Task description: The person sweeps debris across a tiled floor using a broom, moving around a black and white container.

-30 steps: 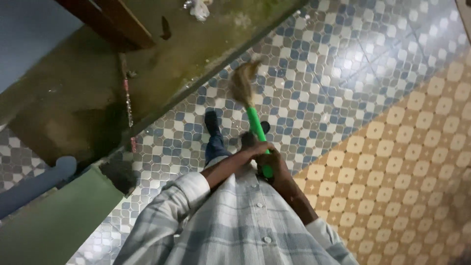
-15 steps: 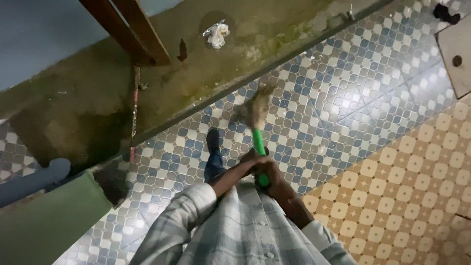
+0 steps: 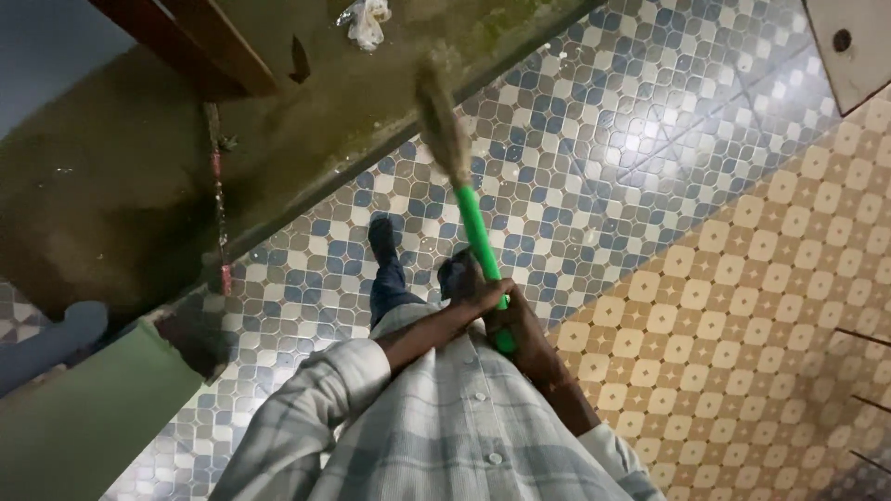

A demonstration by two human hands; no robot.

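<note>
Both hands closed round the green handle of a grass broom [image 3: 479,243], held in front of the checked shirt [image 3: 445,436]. Left hand [image 3: 484,295] wrapped higher on the handle; right hand [image 3: 522,327] wrapped just below, near the handle's end. Grip full on both, no open fingers visible.

Broom angled forward and up-left in the head view. Straw-coloured bristle head [image 3: 442,130] blurred, lying over the edge where the blue-and-white patterned floor tiles [image 3: 594,176] meet the dirty bare concrete strip [image 3: 139,204]. Contact between bristles and floor not certain because of blur.

Crumpled white scrap of litter [image 3: 364,19] on the concrete, beyond the bristles and apart from them. Dark shoe [image 3: 380,234] planted on the tiles, left of the handle. Cream-and-tan tiles [image 3: 742,334] to the right. Thin red-and-white rod [image 3: 219,213] lying on the concrete near the tile edge. Brown wooden beam [image 3: 186,46] at top left; green panel [image 3: 83,417] at lower left.

Judged step: sweeping stroke along the border of tile and concrete, bristles at far reach. Next move calls for bristles pressed flat to the floor and a steady two-handed pull, with care at the raised edge of the tile border.
</note>
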